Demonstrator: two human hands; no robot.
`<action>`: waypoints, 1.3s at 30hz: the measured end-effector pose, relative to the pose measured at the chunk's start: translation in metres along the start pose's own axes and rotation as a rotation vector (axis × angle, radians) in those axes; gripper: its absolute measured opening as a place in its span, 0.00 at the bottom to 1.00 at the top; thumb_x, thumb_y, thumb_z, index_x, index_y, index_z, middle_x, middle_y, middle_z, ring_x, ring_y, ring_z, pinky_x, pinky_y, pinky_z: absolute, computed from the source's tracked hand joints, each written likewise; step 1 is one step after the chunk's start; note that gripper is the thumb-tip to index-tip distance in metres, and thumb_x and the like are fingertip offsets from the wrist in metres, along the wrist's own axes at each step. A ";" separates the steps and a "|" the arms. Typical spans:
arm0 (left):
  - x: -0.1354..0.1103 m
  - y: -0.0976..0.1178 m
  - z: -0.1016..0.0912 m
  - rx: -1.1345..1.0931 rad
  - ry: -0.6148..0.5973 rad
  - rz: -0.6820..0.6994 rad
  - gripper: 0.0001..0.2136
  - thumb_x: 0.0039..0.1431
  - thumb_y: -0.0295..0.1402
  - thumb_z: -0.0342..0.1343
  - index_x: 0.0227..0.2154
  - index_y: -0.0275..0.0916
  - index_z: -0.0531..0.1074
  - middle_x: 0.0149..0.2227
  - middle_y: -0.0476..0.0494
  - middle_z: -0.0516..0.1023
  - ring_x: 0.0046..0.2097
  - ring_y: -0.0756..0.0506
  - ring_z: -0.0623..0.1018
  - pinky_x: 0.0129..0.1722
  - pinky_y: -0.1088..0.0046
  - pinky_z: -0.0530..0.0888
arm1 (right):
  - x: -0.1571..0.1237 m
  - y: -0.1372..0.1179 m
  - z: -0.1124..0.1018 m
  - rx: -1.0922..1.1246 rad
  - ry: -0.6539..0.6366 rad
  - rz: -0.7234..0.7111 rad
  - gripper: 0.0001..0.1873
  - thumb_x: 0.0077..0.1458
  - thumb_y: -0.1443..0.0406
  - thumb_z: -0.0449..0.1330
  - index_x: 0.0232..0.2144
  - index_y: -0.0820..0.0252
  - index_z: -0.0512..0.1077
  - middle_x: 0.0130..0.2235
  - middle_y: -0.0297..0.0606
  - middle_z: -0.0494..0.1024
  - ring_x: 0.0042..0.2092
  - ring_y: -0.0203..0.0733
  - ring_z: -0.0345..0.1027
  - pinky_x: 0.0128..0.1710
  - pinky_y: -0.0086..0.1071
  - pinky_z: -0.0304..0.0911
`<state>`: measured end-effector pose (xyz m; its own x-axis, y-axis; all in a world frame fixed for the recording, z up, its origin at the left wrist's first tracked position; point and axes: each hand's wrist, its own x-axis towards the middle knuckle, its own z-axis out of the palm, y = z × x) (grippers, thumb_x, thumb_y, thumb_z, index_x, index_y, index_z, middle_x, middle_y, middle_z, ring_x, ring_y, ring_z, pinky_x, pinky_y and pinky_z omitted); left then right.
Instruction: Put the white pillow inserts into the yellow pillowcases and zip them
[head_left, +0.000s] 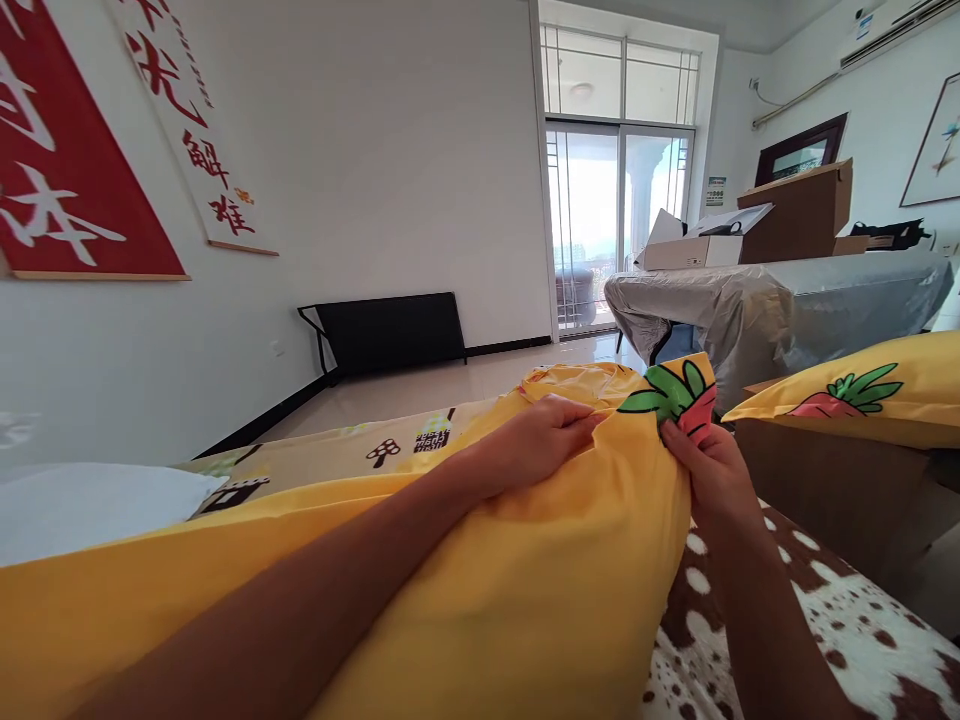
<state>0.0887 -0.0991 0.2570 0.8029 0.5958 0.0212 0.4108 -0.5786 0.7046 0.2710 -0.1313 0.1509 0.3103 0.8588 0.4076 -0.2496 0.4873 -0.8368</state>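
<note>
The right hand (pixel 712 465) is pinching a printed corner of the yellow cloth (pixel 517 590) between its thumb and its fingers, and from my distant seat I see this grip quite well. The left hand (pixel 547 440) is closed on a fold of the same cloth, just beside the corner; its fingertips are partly hidden in the fabric, so I cannot tell exactly how they are placed. The yellow cloth lies across the foreground, from the lower left side up to the two hands, and it covers a part of the beige sheet (pixel 386 450) with the mushroom print and a part of the brown-and-white spread (pixel 705 630).

I judge that the work is somewhere in its middle. What I can count as done is small: one corner is found and gripped, with its leaf print (pixel 667 390) turned upward, and the near part of the cloth is fairly extended. What is left seems more: the far end is bunched in a loose heap, and the edge between the hands is gathered, not smooth. To the right, a plump yellow cushion (pixel 900 385) (it carries a similar print, so perhaps it belongs to the same set) lies apart from both hands. The white pillow (pixel 97 505) at the left is untouched.
</note>
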 end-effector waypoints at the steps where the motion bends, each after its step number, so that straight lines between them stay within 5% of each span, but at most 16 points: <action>1: 0.001 -0.001 0.000 -0.017 0.024 -0.035 0.16 0.60 0.42 0.42 0.27 0.36 0.67 0.25 0.50 0.68 0.26 0.52 0.65 0.25 0.76 0.63 | 0.002 -0.001 -0.002 -0.013 -0.016 0.018 0.15 0.43 0.53 0.66 0.27 0.58 0.75 0.29 0.39 0.79 0.33 0.46 0.73 0.31 0.36 0.69; 4: 0.005 -0.003 0.000 0.107 0.089 -0.056 0.13 0.58 0.35 0.43 0.24 0.36 0.67 0.24 0.50 0.68 0.26 0.52 0.65 0.26 0.76 0.63 | 0.003 -0.006 -0.009 -0.163 0.083 -0.097 0.19 0.43 0.55 0.67 0.37 0.58 0.73 0.31 0.37 0.76 0.31 0.41 0.70 0.27 0.32 0.65; 7: 0.008 -0.004 0.000 0.202 0.098 -0.018 0.11 0.54 0.29 0.45 0.21 0.37 0.69 0.24 0.50 0.70 0.27 0.51 0.66 0.27 0.77 0.64 | -0.006 -0.015 -0.014 -0.442 0.451 -0.514 0.20 0.42 0.60 0.68 0.39 0.56 0.71 0.33 0.34 0.73 0.31 0.36 0.65 0.30 0.30 0.62; 9: 0.009 -0.004 -0.001 0.159 0.047 -0.021 0.11 0.53 0.30 0.45 0.21 0.37 0.70 0.25 0.50 0.71 0.27 0.51 0.67 0.27 0.77 0.64 | -0.016 -0.023 -0.013 -0.642 0.426 -0.661 0.11 0.46 0.61 0.65 0.34 0.56 0.72 0.33 0.35 0.72 0.33 0.37 0.65 0.34 0.31 0.62; 13: 0.009 -0.005 -0.002 0.039 -0.018 -0.018 0.10 0.53 0.34 0.48 0.24 0.38 0.71 0.27 0.51 0.72 0.28 0.52 0.67 0.28 0.78 0.64 | -0.029 -0.030 -0.004 -0.861 -0.100 -0.495 0.10 0.55 0.60 0.57 0.38 0.54 0.74 0.39 0.39 0.76 0.39 0.42 0.67 0.39 0.33 0.63; 18: 0.009 -0.006 0.000 0.155 -0.013 0.028 0.13 0.55 0.37 0.47 0.21 0.37 0.66 0.23 0.52 0.66 0.26 0.53 0.62 0.26 0.77 0.61 | -0.024 -0.026 0.001 -0.896 -0.274 -0.343 0.09 0.55 0.60 0.56 0.36 0.56 0.73 0.33 0.36 0.75 0.31 0.37 0.66 0.28 0.28 0.61; 24: 0.005 -0.001 0.000 0.215 0.125 0.081 0.13 0.57 0.36 0.47 0.19 0.37 0.62 0.20 0.54 0.61 0.23 0.54 0.60 0.24 0.77 0.58 | -0.024 -0.022 0.003 -0.732 -0.015 -0.317 0.09 0.48 0.59 0.63 0.24 0.59 0.71 0.22 0.30 0.66 0.23 0.31 0.55 0.20 0.25 0.52; 31: 0.001 0.000 -0.004 0.307 0.137 0.179 0.18 0.61 0.42 0.42 0.18 0.38 0.56 0.19 0.55 0.57 0.23 0.54 0.56 0.24 0.76 0.57 | -0.029 -0.022 -0.001 -0.566 0.183 -0.459 0.10 0.48 0.60 0.65 0.22 0.58 0.69 0.25 0.32 0.68 0.29 0.34 0.59 0.26 0.27 0.56; 36: -0.003 0.002 0.001 0.754 0.458 0.169 0.12 0.61 0.40 0.43 0.28 0.38 0.65 0.24 0.51 0.68 0.25 0.51 0.64 0.25 0.75 0.57 | -0.014 -0.024 -0.017 -0.527 0.043 -0.378 0.13 0.53 0.55 0.59 0.26 0.59 0.71 0.27 0.34 0.70 0.26 0.34 0.60 0.24 0.28 0.57; 39: -0.009 0.007 0.004 1.030 0.685 0.400 0.11 0.62 0.35 0.43 0.31 0.36 0.67 0.29 0.47 0.73 0.27 0.50 0.68 0.24 0.74 0.58 | -0.001 -0.020 -0.026 -0.477 0.080 -0.288 0.15 0.50 0.53 0.61 0.33 0.58 0.71 0.28 0.34 0.72 0.24 0.32 0.60 0.23 0.27 0.58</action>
<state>0.0857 -0.1108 0.2589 0.6891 0.2684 0.6732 0.5824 -0.7579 -0.2939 0.2994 -0.1457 0.1583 0.3779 0.6782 0.6303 0.2919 0.5587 -0.7763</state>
